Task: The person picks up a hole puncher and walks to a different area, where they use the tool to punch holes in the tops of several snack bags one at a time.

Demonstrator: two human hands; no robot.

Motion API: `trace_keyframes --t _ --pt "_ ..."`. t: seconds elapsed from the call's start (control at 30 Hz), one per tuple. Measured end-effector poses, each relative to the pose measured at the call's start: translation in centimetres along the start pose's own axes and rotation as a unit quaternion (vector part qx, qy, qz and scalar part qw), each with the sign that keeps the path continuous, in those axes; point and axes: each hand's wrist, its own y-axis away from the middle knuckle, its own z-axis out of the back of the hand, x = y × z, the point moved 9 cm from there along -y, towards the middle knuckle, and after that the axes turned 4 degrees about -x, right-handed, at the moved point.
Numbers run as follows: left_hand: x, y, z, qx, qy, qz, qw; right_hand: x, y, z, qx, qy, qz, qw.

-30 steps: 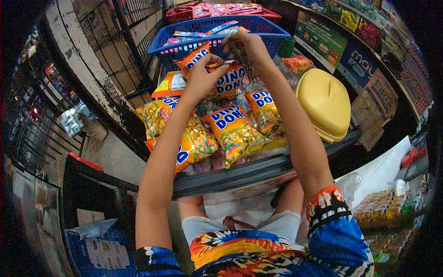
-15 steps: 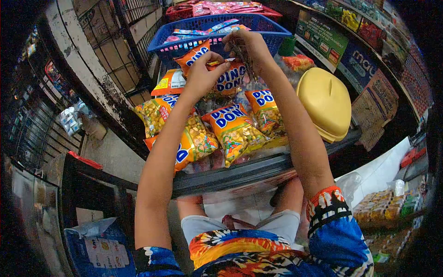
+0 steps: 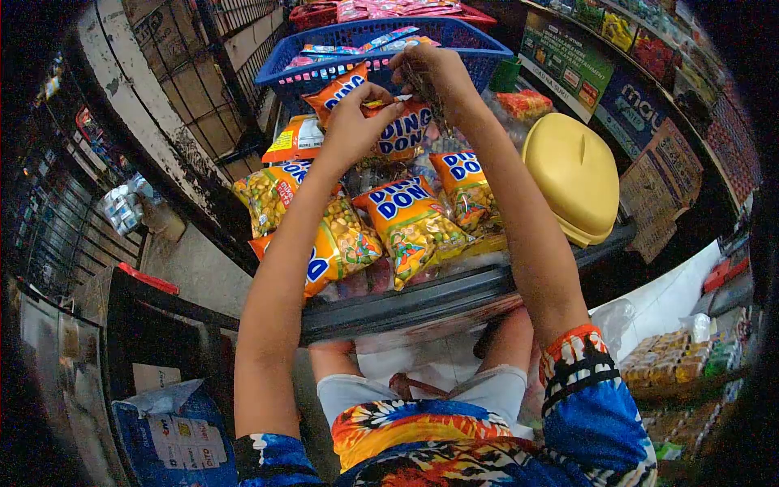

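Observation:
My left hand point(image 3: 359, 122) pinches the top edge of an orange snack bag point(image 3: 404, 134) marked "DING DON". Close by on the right, my right hand point(image 3: 438, 75) is curled, with dark, thin, stringy material at its fingers that I cannot make out. Another orange bag point(image 3: 341, 93) leans behind my left hand. Nearer me lie more orange bags with clear windows showing mixed nuts: a middle nut bag point(image 3: 410, 227), a right nut bag point(image 3: 465, 188) and a left nut bag point(image 3: 272, 199), partly behind my left forearm.
A blue basket point(image 3: 292, 50) with pink and blue packets stands behind the bags, a red basket point(image 3: 475, 16) beyond it. To the right sits a yellow lidded container point(image 3: 570, 178). The black counter edge point(image 3: 406, 304) runs before my knees. Metal bars point(image 3: 73, 215) are at left.
Both hands stay around the top of the same bag, with only slight finger movement. The view has shifted a little; the bags lie as before.

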Motion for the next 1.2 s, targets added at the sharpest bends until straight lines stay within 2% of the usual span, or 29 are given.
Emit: trace_keyframes --t 0.17,0.23,0.33,0.53,0.63,0.77,0.83,1.2 --pt "-0.1 0.0 0.1 -0.008 -0.011 -0.005 1.0 -0.2 -0.4 -0.1 0.014 -0.026 0.019 0.999" --pt "-0.1 0.0 0.1 -0.004 -0.011 -0.004 1.0 -0.4 0.0 0.0 -0.006 -0.035 -0.026 0.999" --pt "-0.2 0.0 0.1 -0.007 -0.002 -0.014 1.0 -0.3 0.3 0.1 -0.019 -0.027 -0.04 0.999" --pt "-0.5 0.1 0.2 -0.007 -0.011 -0.013 1.0 0.4 0.0 -0.1 -0.005 -0.008 0.009 1.0" --pt "-0.3 0.0 0.0 -0.001 0.003 -0.01 1.0 0.0 0.6 0.0 -0.022 -0.014 -0.04 0.999" --pt "-0.2 -0.1 0.0 -0.003 -0.009 -0.014 1.0 -0.2 0.4 0.1 -0.028 -0.017 -0.04 0.999" --pt "-0.3 -0.1 0.1 -0.012 -0.017 -0.025 0.999 0.2 0.2 0.1 -0.023 0.004 -0.006 1.0" --pt "-0.4 -0.1 0.0 -0.003 -0.006 -0.026 1.0 0.2 0.8 -0.1 -0.022 0.015 -0.037 0.999"
